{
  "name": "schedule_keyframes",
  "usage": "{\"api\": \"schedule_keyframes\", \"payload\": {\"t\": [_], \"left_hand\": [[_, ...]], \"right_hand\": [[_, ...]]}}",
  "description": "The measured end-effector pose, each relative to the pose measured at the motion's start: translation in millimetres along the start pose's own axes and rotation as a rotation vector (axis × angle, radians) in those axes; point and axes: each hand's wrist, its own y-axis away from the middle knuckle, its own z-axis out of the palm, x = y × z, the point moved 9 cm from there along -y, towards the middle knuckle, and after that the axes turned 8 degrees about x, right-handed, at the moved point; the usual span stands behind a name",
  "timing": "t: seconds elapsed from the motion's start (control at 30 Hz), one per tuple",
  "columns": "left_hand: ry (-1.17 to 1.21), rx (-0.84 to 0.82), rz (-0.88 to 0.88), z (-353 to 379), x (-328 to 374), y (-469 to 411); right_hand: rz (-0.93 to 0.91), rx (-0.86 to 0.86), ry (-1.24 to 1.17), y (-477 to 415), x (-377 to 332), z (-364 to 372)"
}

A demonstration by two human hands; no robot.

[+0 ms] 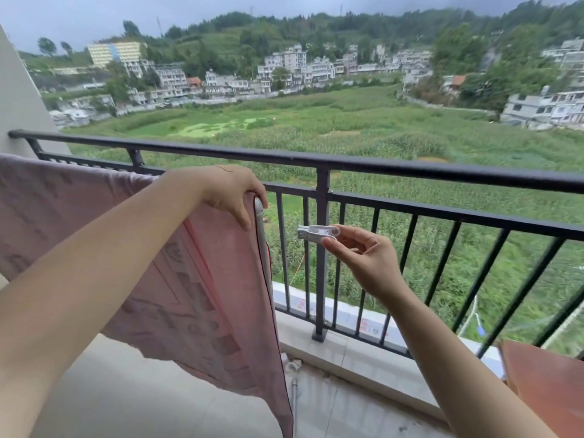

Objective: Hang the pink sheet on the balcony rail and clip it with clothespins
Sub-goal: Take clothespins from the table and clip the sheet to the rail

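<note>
The pink sheet [196,292] hangs draped over a bar in front of the black balcony rail [395,167], on the left side of the view. My left hand [227,194] rests on the sheet's top right corner and pins it to the bar. A light metal pole [262,235] runs down along the sheet's right edge. My right hand [363,251] holds a white clothespin [317,232] between thumb and fingers, its jaws pointing left, a short gap from the sheet's edge.
Black vertical railing bars [322,254] stand behind both hands, above a pale concrete ledge [357,352]. A reddish-brown surface [546,387] sits at the lower right. A white wall [22,99] closes the left end. Beyond lie green fields and buildings.
</note>
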Motion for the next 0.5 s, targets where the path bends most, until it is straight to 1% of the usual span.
{"api": "schedule_keyframes", "payload": {"t": [0.1, 0.2, 0.3, 0.43, 0.5], "left_hand": [[0.047, 0.033, -0.009, -9.1, -6.7, -3.1], [0.210, 0.049, -0.013, -14.5, -16.8, 2.3], [0.308, 0.029, 0.004, -13.4, -19.3, 5.9], [0.424, 0.003, -0.011, -10.1, -9.2, 4.8], [0.409, 0.015, 0.016, -8.9, 8.4, 0.3]], "right_hand": [[0.002, -0.009, 0.033, 0.3, 3.6, -7.5], [-0.009, -0.022, 0.074, 1.4, 6.6, -12.5], [-0.027, -0.031, 0.111, 2.8, 7.8, -13.7], [-0.018, -0.039, 0.103, 2.9, 9.8, -6.3], [-0.025, -0.042, 0.090, 2.7, 8.7, 0.6]]}}
